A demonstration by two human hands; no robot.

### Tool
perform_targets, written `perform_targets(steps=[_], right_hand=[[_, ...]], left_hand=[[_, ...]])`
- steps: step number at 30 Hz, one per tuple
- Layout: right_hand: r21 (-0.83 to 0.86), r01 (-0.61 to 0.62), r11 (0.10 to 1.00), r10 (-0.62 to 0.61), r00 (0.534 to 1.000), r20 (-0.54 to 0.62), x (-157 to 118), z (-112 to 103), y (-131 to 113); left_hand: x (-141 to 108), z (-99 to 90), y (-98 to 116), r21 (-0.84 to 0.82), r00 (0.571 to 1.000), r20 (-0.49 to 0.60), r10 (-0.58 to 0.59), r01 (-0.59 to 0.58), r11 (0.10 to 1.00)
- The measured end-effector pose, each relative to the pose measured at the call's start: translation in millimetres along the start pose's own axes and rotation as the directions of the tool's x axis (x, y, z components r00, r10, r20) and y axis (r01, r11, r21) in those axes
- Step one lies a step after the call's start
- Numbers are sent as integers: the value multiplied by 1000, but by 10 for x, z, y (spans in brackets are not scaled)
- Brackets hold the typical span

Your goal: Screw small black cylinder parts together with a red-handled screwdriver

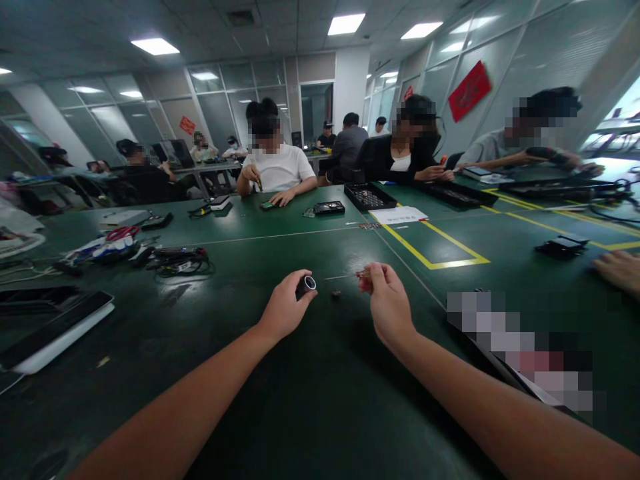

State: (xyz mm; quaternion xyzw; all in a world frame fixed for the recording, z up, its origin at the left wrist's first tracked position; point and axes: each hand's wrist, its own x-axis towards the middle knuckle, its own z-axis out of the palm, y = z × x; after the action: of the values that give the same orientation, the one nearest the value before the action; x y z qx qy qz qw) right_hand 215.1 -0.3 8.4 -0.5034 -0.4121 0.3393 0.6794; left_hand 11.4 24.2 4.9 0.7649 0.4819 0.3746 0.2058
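Note:
My left hand is closed around a short black cylinder with a pale ring around its end, which faces right and toward me. Opposite it, my right hand pinches a thin screwdriver, its handle mostly hidden by the fingers. The slim metal shaft points left toward the cylinder, and a gap separates its tip from the ring. On the green table, between and just below the hands, lies a small dark piece whose kind I cannot make out.
Bundled cables and a black-and-white case lie at left. Yellow tape marks the table beyond my right hand. A black tray and white paper sit farther back. Co-workers sit opposite; another person's hand rests at far right.

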Motion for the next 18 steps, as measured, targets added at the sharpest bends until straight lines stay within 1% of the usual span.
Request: perform_targets(steps=[3, 5, 7, 8, 10, 12, 16, 18], right_hand=[[-59, 120, 991, -118, 992, 41, -103, 3, -152], [-61, 180, 982, -176, 982, 71, -181, 6, -241], [-64, 215, 975, -208, 973, 99, -243, 8, -299], [-60, 229, 972, -221, 968, 116, -264, 8, -315], [-44, 242, 969, -234, 963, 135, -284, 4, -329], [-21, 239, 971, -234, 962, 141, -282, -2, -329], [15, 216, 976, -216, 968, 129, -258, -11, -332], [9, 204, 979, -204, 970, 131, -255, -13, -336]], left_hand=[[45, 2, 65, -14, 1000, 25, -10, 10, 1000], [83, 6, 110, -14, 998, 50, -31, 32, 999], [129, 20, 145, 9, 993, 111, -44, 44, 999], [154, 34, 157, 25, 985, 168, -43, 39, 999], [205, 74, 169, 45, 957, 289, -24, 11, 999], [254, 128, 167, 53, 933, 359, 11, -32, 998], [341, 228, 159, 91, 918, 386, 91, -137, 986], [383, 260, 163, 132, 901, 427, 80, -149, 980]])
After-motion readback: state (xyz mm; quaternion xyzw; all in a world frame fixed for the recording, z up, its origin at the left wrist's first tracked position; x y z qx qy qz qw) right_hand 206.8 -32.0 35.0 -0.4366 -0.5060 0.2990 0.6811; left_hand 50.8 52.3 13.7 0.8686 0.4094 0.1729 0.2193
